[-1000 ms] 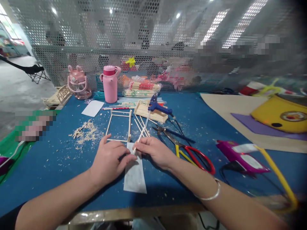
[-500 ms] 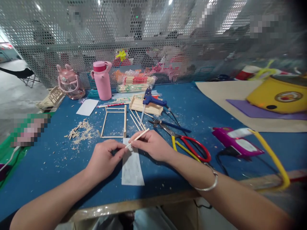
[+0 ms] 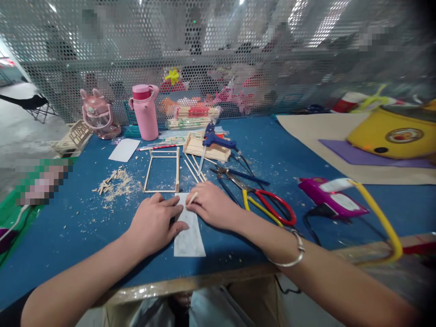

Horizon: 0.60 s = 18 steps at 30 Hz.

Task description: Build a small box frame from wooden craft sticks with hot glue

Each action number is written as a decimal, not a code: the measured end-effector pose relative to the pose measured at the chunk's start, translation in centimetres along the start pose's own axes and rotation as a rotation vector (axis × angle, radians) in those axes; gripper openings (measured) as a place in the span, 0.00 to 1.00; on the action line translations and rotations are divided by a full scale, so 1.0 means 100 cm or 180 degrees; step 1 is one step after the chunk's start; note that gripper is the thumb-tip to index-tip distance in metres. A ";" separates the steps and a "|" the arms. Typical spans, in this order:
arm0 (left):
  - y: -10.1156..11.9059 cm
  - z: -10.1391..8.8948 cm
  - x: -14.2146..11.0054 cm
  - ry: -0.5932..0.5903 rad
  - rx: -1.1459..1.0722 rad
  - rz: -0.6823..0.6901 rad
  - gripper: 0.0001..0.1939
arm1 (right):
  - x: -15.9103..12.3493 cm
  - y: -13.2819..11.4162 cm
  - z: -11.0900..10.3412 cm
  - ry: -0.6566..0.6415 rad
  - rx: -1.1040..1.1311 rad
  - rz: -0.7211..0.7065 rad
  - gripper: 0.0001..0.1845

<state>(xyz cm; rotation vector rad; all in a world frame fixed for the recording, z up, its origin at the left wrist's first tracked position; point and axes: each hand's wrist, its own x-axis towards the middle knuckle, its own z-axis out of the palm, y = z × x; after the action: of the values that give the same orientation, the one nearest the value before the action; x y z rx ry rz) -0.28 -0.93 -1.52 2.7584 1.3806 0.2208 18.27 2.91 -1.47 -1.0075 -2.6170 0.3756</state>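
Note:
My right hand (image 3: 213,204) is closed in a pinch on a thin wooden stick (image 3: 193,198), its end poking out between thumb and fingers. Under both hands lies a whitish-grey strip of paper (image 3: 190,243) on the blue table. My left hand (image 3: 156,222) rests at the strip's left edge, fingers stretched out and thumb apart, with nothing in it. Just beyond the hands stands a small frame of glued sticks (image 3: 177,170). Several loose sticks (image 3: 190,169) lie to its right, beside a blue glue gun (image 3: 218,141) on a wooden slatted piece (image 3: 192,144).
Pliers (image 3: 235,177) and red-handled scissors (image 3: 277,206) lie right of my hands. Farther right are a purple device (image 3: 330,197) and a yellow pot (image 3: 374,136). Wood scraps (image 3: 114,186) lie to the left. A pink bottle (image 3: 146,116) stands before the perforated metal screen (image 3: 116,68).
My left hand has let go of the stick and spread its fingers over the paper's edge. The stick, now mostly hidden, stays in my right hand.

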 end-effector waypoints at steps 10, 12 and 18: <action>-0.001 -0.003 -0.003 -0.0163 0.0019 -0.0016 0.38 | -0.012 -0.007 -0.003 -0.0299 -0.0098 -0.0620 0.08; -0.001 -0.003 -0.003 -0.0155 0.0029 -0.0082 0.36 | -0.013 -0.009 -0.003 -0.0350 -0.0076 -0.0644 0.09; -0.002 -0.004 -0.001 -0.0101 0.0035 -0.0193 0.36 | -0.014 -0.007 -0.005 -0.0477 0.0109 -0.0813 0.09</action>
<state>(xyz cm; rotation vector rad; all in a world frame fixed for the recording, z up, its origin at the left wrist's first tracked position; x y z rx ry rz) -0.54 -0.89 -1.17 2.7117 1.4593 0.1666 18.98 1.53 -1.01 -0.6448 -2.8177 0.4464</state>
